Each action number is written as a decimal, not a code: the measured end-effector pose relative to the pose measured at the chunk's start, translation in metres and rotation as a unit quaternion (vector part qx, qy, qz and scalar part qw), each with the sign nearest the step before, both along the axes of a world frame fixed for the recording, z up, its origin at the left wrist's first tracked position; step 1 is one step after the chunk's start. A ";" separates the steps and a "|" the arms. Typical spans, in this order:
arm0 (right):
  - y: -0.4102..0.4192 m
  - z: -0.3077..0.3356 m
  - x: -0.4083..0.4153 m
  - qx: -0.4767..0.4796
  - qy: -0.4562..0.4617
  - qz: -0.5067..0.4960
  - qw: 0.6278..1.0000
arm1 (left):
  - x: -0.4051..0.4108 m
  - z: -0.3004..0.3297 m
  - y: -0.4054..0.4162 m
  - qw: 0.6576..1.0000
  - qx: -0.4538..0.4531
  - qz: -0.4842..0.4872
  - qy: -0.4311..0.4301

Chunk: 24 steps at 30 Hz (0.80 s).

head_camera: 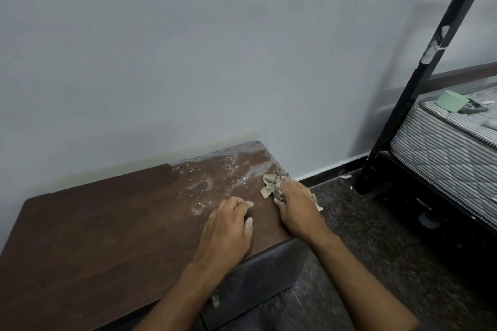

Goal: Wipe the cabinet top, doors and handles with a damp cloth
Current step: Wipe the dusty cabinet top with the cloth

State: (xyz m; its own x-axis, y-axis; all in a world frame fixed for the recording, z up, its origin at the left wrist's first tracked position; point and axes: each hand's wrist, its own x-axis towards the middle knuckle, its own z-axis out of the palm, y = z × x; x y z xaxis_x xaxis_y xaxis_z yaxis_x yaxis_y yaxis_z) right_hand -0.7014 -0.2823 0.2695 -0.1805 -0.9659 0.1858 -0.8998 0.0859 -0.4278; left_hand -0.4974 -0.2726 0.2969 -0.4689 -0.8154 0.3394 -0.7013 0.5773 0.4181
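Here, the grey wall (188, 48) fills the far part of the scene, and the brown cabinet top (94, 236) stands against it on the left and near side. The far right part of this top is covered with white dust (215, 169), while the left part looks clean. On the right stands a black bed frame (419, 83) with a striped mattress (443, 148), and a small green container (451, 102) lies on the mattress. The left hand (228, 228) rests on the cabinet top with fingers relaxed, holding nothing. The right hand (298, 204) grasps the crumpled cloth (270, 185) at the right edge of the top.
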 end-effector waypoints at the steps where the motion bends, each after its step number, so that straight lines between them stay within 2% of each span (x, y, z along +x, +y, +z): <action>1: 0.010 -0.001 0.007 -0.007 -0.002 0.016 1.000 | -0.002 0.000 0.001 1.000 -0.002 -0.003 0.003; 6: 0.045 -0.009 0.011 -0.004 0.015 0.118 0.993 | -0.006 0.002 0.004 1.000 -0.002 -0.012 0.008; 11: 0.001 0.007 -0.005 0.007 0.015 0.005 1.000 | 0.015 0.005 0.008 1.000 0.013 0.007 0.016; 13: -0.001 0.007 0.015 0.005 0.017 0.004 1.000 | 0.034 0.007 0.008 0.999 0.010 0.037 0.028; 16: 0.019 0.001 0.072 -0.007 -0.019 0.068 0.997 | 0.063 0.004 0.003 0.994 0.003 0.099 0.045; 20: 0.048 -0.002 0.167 -0.046 -0.042 0.206 0.977 | 0.083 0.000 -0.004 0.987 0.023 0.144 0.061; 22: 0.051 0.001 0.177 -0.032 -0.052 0.256 0.965 | 0.088 0.001 -0.002 0.987 0.027 0.144 0.070; 24: 0.043 0.006 0.154 -0.016 -0.048 0.247 0.968 | 0.094 0.001 0.001 0.987 0.023 0.141 0.072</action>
State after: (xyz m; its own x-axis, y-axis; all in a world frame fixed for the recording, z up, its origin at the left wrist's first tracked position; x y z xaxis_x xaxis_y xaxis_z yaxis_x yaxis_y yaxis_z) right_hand -0.5478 -0.2393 0.2757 0.2834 -0.9330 0.2219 -0.7838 -0.3587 -0.5069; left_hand -0.4038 -0.2715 0.2984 -0.1708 -0.9228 0.3452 -0.7630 0.3456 0.5463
